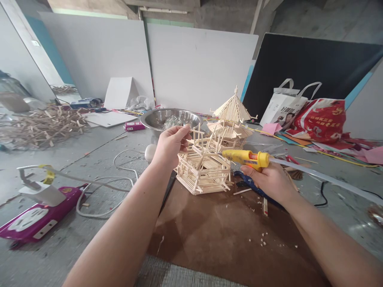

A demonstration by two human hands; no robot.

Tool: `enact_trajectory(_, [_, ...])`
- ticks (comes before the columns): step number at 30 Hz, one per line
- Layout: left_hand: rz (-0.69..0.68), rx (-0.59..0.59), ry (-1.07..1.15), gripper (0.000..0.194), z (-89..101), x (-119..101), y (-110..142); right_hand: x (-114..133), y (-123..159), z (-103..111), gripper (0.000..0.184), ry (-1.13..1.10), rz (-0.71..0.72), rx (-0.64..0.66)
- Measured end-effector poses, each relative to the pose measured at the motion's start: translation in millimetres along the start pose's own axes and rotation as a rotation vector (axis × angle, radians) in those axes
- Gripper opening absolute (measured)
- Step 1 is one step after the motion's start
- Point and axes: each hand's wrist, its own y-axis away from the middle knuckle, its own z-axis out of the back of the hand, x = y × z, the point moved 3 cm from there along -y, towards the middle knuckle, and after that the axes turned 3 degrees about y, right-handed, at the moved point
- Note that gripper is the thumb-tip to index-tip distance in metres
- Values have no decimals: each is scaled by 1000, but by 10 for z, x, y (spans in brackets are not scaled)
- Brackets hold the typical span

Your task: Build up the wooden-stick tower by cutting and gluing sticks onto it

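My right hand [271, 177] grips a yellow glue gun [245, 157], with a long pale glue stick [323, 177] trailing from its back. The gun's nozzle points left at a many-sided frame of thin wooden sticks [203, 179] standing on a brown sheet [203, 235]. On the frame's far left side, my left hand [173, 145] pinches a thin wooden stick [196, 131] between thumb and fingers. Behind the frame stands a wooden stick pavilion with a pointed roof [235, 111]. Blue-handled pliers or cutters [249, 181] lie beneath my right hand, partly hidden.
A metal bowl [149, 119] sits behind my left hand. At left are a purple power strip [44, 217] with a white plug and looped cable [89, 215], and a stick pile [44, 125]. White [279, 105] and red bags [320, 119] stand at back right.
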Motion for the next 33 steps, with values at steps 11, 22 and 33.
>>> enact_trajectory(11, [-2, 0, 2, 24, -7, -9, 9, -15, 3, -9, 34, 18, 4, 8])
enact_trajectory(22, [-9, 5, -7, 24, -9, -3, 2, -24, 29, -12, 34, 37, 7, 6])
enact_trajectory(33, [-6, 8, -2, 25, -4, -8, 0, -144, 73, -56, 36, -56, -37, 56])
